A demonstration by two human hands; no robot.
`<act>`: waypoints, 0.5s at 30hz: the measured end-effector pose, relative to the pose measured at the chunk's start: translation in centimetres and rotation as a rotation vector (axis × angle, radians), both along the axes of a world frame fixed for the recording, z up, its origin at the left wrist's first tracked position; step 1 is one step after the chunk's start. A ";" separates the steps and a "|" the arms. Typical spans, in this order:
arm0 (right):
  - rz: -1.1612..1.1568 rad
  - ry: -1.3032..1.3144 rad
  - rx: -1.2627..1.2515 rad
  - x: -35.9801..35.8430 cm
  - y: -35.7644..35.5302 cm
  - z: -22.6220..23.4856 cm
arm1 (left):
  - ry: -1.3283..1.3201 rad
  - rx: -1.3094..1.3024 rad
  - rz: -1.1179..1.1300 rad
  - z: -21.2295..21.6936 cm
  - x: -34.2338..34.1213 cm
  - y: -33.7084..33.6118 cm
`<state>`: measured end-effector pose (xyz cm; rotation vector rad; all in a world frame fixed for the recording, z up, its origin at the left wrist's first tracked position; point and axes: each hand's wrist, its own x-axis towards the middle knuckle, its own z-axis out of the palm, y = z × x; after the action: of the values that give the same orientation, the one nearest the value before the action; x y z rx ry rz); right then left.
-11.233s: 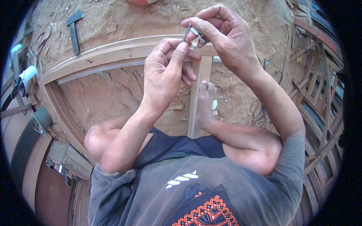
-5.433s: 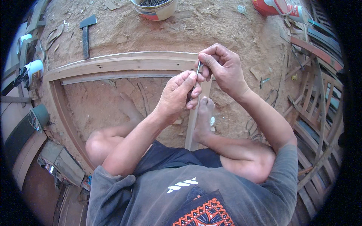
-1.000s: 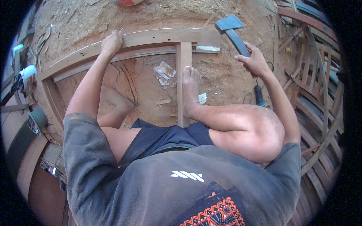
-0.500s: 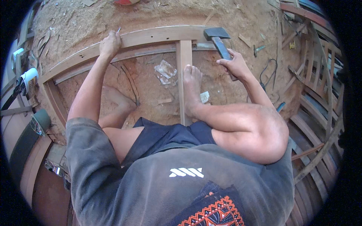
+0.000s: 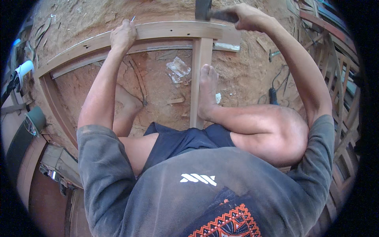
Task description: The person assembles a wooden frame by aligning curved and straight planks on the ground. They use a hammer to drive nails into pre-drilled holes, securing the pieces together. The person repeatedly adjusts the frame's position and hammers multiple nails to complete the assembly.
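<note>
Our right hand (image 5: 249,18) grips a hammer (image 5: 204,10) near the wooden frame (image 5: 166,31). On it, our left hand (image 5: 123,35) pinches a thin pin (image 5: 133,18).

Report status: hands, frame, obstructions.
Left hand on wooden frame, thin piece protruding. Right hand gripping hammer at frame's far edge. Bare foot beside crosspiece.

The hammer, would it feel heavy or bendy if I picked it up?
The hammer would probably feel heavy at one end, since its dark, blocky head looks like metal. It likely won't bend: the handle looks thick and straight.
</note>
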<state>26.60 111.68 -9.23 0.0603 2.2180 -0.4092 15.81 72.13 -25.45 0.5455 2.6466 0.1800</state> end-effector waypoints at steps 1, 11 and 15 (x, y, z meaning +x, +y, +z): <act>-0.028 -0.094 0.077 -0.1 -0.6 -0.8 | 0.008 0.010 -0.001 0.0 0.1 0.0; 0.066 0.129 0.058 2.2 1.6 -2.7 | -0.014 0.026 -0.031 0.6 0.3 -0.1; 0.016 0.190 0.058 3.0 1.5 -2.2 | 0.007 0.027 -0.048 0.5 0.2 -0.2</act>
<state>29.58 113.16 -11.47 0.0357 2.4162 -0.3542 16.01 71.88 -24.94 0.6191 2.6380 0.1996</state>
